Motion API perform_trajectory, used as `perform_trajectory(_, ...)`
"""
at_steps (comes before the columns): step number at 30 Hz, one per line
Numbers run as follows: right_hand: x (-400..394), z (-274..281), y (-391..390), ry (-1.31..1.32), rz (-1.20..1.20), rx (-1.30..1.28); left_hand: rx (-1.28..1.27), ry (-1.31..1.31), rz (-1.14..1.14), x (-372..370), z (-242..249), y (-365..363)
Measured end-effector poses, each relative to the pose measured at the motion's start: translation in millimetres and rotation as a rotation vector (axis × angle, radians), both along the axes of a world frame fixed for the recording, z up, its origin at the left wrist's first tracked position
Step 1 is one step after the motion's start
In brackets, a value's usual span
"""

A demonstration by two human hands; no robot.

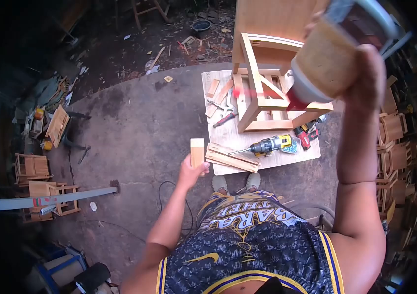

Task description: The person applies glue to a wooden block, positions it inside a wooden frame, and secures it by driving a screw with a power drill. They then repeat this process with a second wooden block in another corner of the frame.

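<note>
My left hand is closed around a short light wooden block, held upright left of the low worktable. High on the right, close to the camera, my right hand grips a big glue bottle with tan contents. Its white shoulder and red nozzle point down and left, blurred by motion. Behind the bottle stands a wooden chair frame on the worktable, partly hidden. A yellow and black drill with a long bit lies in front of the frame, beside loose wooden slats.
A red power tool and a bag of small fasteners lie at the table's right. Pliers and a red-handled tool rest on the left. Stacked chair parts line the right side; small wooden stools stand left.
</note>
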State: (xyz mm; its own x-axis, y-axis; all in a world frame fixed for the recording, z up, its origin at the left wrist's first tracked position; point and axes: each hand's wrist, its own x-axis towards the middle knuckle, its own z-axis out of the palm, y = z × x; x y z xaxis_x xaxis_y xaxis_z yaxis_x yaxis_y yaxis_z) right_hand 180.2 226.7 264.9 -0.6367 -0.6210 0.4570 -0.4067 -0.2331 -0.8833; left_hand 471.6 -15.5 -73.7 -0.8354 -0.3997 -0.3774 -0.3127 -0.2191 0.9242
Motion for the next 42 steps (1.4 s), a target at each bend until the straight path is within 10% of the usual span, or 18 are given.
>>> perform_trajectory(4,51.1,72.5,130.5,0.284,-0.461,0.384,-0.032,0.105,-0.114,-48.4,19.8,21.8)
perform_trajectory(10,59.5,-145.6,48.3,-0.144,-0.378,0.026,-0.060,0.082,-0.244,-62.3,48.0,62.4)
perform_trajectory(15,47.9,-109.8,43.3,-0.055,-0.181,-0.363,0.000,0.065,-0.317,-77.2,74.6,104.4)
perform_trajectory(42,20.5,-139.0,44.6,-0.432,-0.132,-0.580,0.001,0.204,-0.298,-100.3,111.5,138.9)
